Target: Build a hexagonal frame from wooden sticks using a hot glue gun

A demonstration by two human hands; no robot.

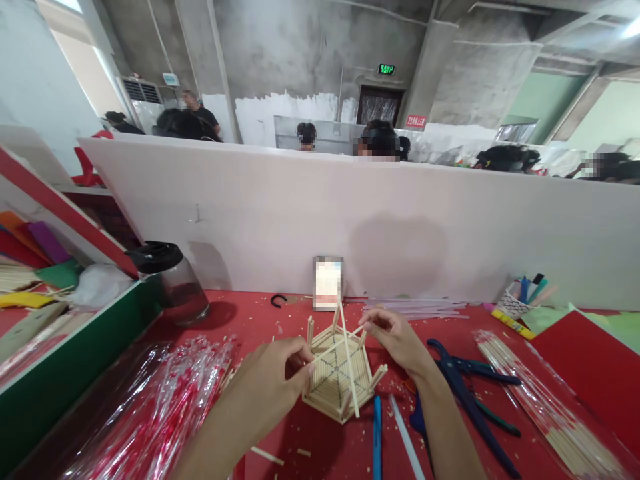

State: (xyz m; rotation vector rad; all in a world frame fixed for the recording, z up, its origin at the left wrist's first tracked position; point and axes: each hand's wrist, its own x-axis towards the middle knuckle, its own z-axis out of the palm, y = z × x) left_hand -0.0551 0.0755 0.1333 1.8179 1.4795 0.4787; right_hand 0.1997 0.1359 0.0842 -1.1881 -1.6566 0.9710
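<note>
A hexagonal base of thin wooden sticks (327,383) rests on the red tabletop, with short stick posts standing at its corners. Above it, a thin wooden stick (334,348) spans from one hand to the other. My left hand (287,363) pinches its left end at the base's left side. At the far right corner, my right hand (393,333) pinches the other end between thumb and fingers. A second, longer stick (349,363) slants across the base from back to front, crossing the held one. Dark lines radiate from the base's centre.
To the right lie blue-handled pliers (463,393), a blue pen (377,433) and bundled sticks (555,407). Plastic-wrapped red items (165,407) and a dark-lidded jug (175,287) are left. A phone (328,283) leans against the white partition (270,220). People sit beyond.
</note>
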